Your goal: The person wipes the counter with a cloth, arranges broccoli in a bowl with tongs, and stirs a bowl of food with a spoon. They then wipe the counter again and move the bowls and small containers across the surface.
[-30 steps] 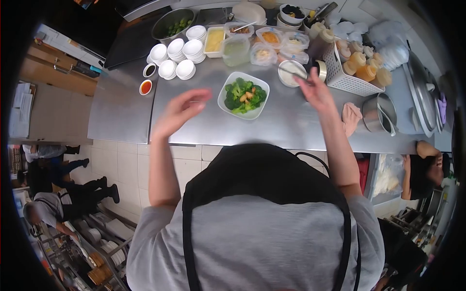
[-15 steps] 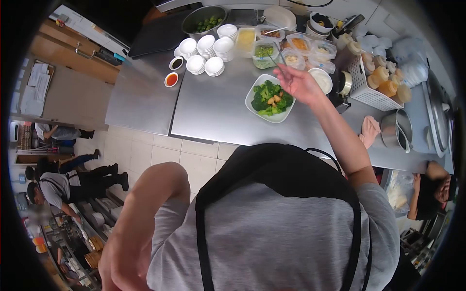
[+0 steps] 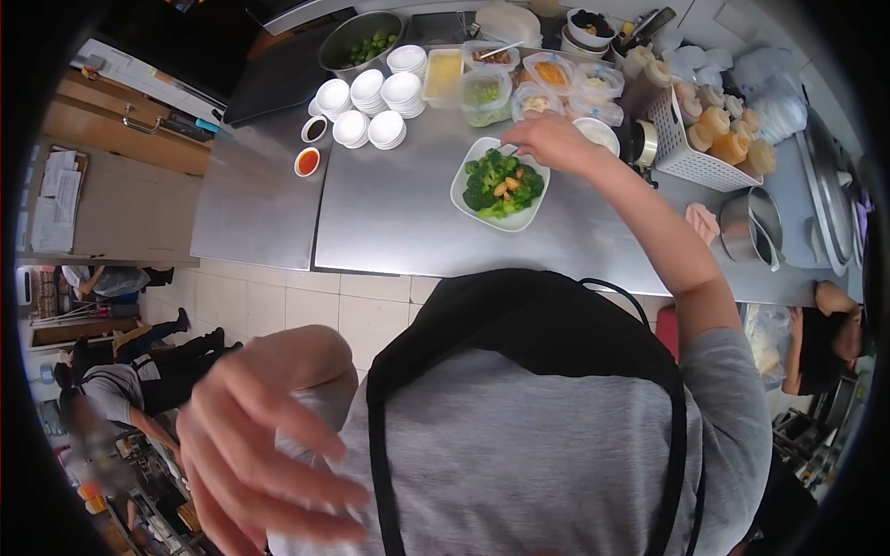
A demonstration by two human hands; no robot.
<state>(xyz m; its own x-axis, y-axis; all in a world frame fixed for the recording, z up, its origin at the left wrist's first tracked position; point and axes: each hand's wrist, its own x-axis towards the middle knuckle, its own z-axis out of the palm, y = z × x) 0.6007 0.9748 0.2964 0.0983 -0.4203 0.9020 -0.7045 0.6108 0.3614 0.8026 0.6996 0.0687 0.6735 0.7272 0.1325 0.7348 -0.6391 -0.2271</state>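
Observation:
A square white bowl [image 3: 461,202] of broccoli with several pale brown pieces in its middle stands on the steel counter [image 3: 389,222]. Over the bowl's upper right edge is my right hand [image 3: 547,144], its fingers pinched round a thin metal utensil [image 3: 508,148] that reaches toward the broccoli; most of the utensil is hidden. My left hand [image 3: 264,445] is raised at the lower left, away from the counter, with its fingers apart and nothing in it. Behind the bowl are a tub of chopped greens [image 3: 485,97] and a tub of pale pieces [image 3: 536,100].
Stacked white dishes [image 3: 368,90], a dish of red sauce [image 3: 307,162] and a dark sauce dish [image 3: 314,129] are at the left. To the right stand a white basket of bottles [image 3: 695,153], a steel pot [image 3: 749,227] and a pink cloth [image 3: 702,222]. Other people are at both sides.
My right hand has lowered with the utensil toward the broccoli. My left hand has come into view, raised with fingers spread. The counter and its things have shifted left in the view.

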